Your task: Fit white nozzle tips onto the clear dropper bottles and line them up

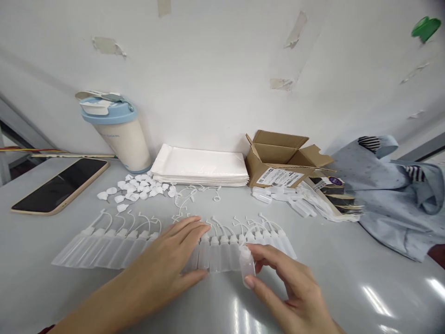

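A long row of small clear plastic squeeze bottles (100, 248) with thin tethered caps lies side by side on the grey table (347, 278). My left hand (167, 260) rests flat on the middle of the row, fingers stretched out. My right hand (285, 283) pinches one small clear bottle (247, 264) between thumb and fingers at the row's right part. A heap of loose white caps (139, 188) lies behind the row.
A blue-lidded tumbler (120, 132) and a phone (60, 185) are at back left. A stack of white bags (200, 167), an open cardboard box (281, 160) with loose bottles beside it, tape rolls (335, 190) and a blue shirt (392, 195) lie at the back and right.
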The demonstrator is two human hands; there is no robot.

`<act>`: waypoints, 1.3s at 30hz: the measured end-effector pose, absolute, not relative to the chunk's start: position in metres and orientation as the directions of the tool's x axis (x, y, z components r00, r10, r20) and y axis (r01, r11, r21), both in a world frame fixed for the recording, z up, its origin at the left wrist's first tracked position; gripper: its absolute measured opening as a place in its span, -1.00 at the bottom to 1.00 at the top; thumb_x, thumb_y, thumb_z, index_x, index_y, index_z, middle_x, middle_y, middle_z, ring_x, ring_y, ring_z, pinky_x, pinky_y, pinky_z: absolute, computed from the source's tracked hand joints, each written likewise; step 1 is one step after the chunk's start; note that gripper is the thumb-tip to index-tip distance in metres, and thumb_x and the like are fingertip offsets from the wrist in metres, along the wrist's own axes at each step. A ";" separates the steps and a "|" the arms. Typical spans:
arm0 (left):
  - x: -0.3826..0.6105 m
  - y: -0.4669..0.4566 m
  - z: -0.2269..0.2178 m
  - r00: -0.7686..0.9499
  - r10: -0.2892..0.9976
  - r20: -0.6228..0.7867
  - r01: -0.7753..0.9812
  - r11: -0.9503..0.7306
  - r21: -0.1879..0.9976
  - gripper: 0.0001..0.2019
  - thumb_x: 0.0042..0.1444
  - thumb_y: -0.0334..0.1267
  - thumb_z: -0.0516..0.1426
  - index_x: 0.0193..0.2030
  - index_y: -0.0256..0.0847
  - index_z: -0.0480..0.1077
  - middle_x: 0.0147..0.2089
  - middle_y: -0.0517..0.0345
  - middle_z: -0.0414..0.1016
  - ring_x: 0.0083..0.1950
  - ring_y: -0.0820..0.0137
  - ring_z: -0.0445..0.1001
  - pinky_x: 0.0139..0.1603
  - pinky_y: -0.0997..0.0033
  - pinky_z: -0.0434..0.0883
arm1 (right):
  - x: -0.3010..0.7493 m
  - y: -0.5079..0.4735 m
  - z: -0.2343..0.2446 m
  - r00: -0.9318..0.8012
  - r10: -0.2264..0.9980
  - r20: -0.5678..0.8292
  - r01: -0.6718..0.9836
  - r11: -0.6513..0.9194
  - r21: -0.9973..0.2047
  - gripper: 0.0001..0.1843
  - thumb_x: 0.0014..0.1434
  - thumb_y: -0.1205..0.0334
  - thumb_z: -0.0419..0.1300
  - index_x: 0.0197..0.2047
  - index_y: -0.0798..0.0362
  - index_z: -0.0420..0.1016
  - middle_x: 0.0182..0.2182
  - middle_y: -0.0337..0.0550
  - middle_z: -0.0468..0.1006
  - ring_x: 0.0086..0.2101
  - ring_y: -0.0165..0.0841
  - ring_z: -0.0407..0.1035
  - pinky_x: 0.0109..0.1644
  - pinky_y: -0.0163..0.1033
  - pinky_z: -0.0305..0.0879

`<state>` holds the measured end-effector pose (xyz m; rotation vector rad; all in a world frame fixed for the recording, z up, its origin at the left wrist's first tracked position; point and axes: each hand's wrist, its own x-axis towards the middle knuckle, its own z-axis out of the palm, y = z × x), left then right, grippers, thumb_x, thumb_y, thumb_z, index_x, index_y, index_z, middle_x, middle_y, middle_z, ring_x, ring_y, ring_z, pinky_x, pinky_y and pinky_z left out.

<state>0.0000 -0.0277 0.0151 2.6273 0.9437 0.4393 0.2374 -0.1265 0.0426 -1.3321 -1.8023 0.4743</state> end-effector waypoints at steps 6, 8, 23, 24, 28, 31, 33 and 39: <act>0.006 -0.031 0.014 0.764 0.626 0.158 0.541 -0.755 0.371 -0.44 0.08 -0.28 0.22 0.23 -0.13 0.19 0.26 -0.08 0.36 0.35 0.02 0.21 0.19 -0.05 0.42 | 0.239 -0.127 0.044 -0.101 0.915 0.391 0.615 0.366 -0.698 -0.59 0.19 0.38 0.22 0.10 -0.06 0.36 -0.27 -0.21 0.60 -0.35 -0.37 0.48 -0.24 -0.30 0.50; 0.006 -0.032 0.014 0.771 0.618 0.154 0.535 -0.759 0.371 -0.45 0.10 -0.29 0.21 0.23 -0.12 0.17 0.25 -0.07 0.35 0.35 0.02 0.20 0.19 -0.06 0.42 | 0.240 -0.127 0.045 -0.098 0.915 0.392 0.618 0.365 -0.697 -0.62 0.21 0.37 0.21 0.09 -0.04 0.38 -0.30 -0.20 0.60 -0.36 -0.36 0.48 -0.26 -0.30 0.50; 0.008 -0.033 0.012 0.758 0.600 0.257 0.493 -0.784 0.378 -0.51 -0.01 -0.34 0.28 0.07 -0.16 0.25 0.12 0.00 0.43 0.33 0.01 0.21 0.13 -0.03 0.45 | 0.238 -0.124 0.048 -0.089 0.892 0.444 0.638 0.393 -0.663 -0.67 0.19 0.37 0.22 0.04 0.01 0.42 -0.34 -0.20 0.60 -0.40 -0.40 0.48 -0.29 -0.36 0.49; 0.009 -0.033 0.012 0.754 0.605 0.257 0.497 -0.781 0.379 -0.49 -0.01 -0.35 0.28 0.08 -0.16 0.24 0.12 0.00 0.43 0.33 0.00 0.20 0.13 -0.03 0.45 | 0.239 -0.124 0.048 -0.090 0.892 0.443 0.636 0.394 -0.664 -0.67 0.20 0.37 0.22 0.04 0.01 0.42 -0.34 -0.20 0.60 -0.40 -0.40 0.48 -0.29 -0.36 0.49; 0.010 -0.032 0.012 0.752 0.599 0.275 0.490 -0.787 0.375 -0.48 -0.03 -0.34 0.29 0.08 -0.16 0.24 0.09 0.00 0.44 0.30 0.00 0.23 0.11 -0.02 0.46 | 0.241 -0.125 0.048 -0.106 0.900 0.423 0.638 0.388 -0.665 -0.63 0.20 0.37 0.22 0.08 -0.01 0.39 -0.30 -0.19 0.61 -0.38 -0.39 0.48 -0.27 -0.35 0.50; 0.010 -0.032 0.011 0.748 0.595 0.296 0.483 -0.792 0.374 -0.53 -0.02 -0.35 0.27 0.04 -0.16 0.26 0.07 0.02 0.44 0.29 0.02 0.24 0.10 0.02 0.46 | 0.241 -0.125 0.048 -0.102 0.898 0.427 0.637 0.389 -0.665 -0.65 0.20 0.37 0.22 0.07 -0.01 0.40 -0.30 -0.18 0.61 -0.39 -0.39 0.48 -0.28 -0.34 0.50; 0.009 -0.032 0.010 0.746 0.596 0.296 0.483 -0.791 0.376 -0.54 -0.02 -0.36 0.27 0.04 -0.16 0.26 0.06 0.03 0.44 0.29 0.03 0.24 0.11 0.03 0.45 | 0.239 -0.125 0.048 -0.095 0.895 0.435 0.636 0.391 -0.666 -0.66 0.20 0.37 0.22 0.05 0.00 0.42 -0.32 -0.19 0.61 -0.40 -0.39 0.48 -0.30 -0.35 0.50; 0.010 -0.032 0.013 0.750 0.613 0.246 0.499 -0.770 0.397 -0.53 -0.04 -0.34 0.31 0.01 -0.15 0.27 0.06 0.03 0.39 0.23 0.05 0.24 0.12 -0.01 0.40 | 0.238 -0.124 0.049 -0.089 0.884 0.459 0.633 0.406 -0.659 -0.69 0.20 0.36 0.21 0.03 0.02 0.43 -0.35 -0.19 0.61 -0.41 -0.40 0.48 -0.31 -0.36 0.49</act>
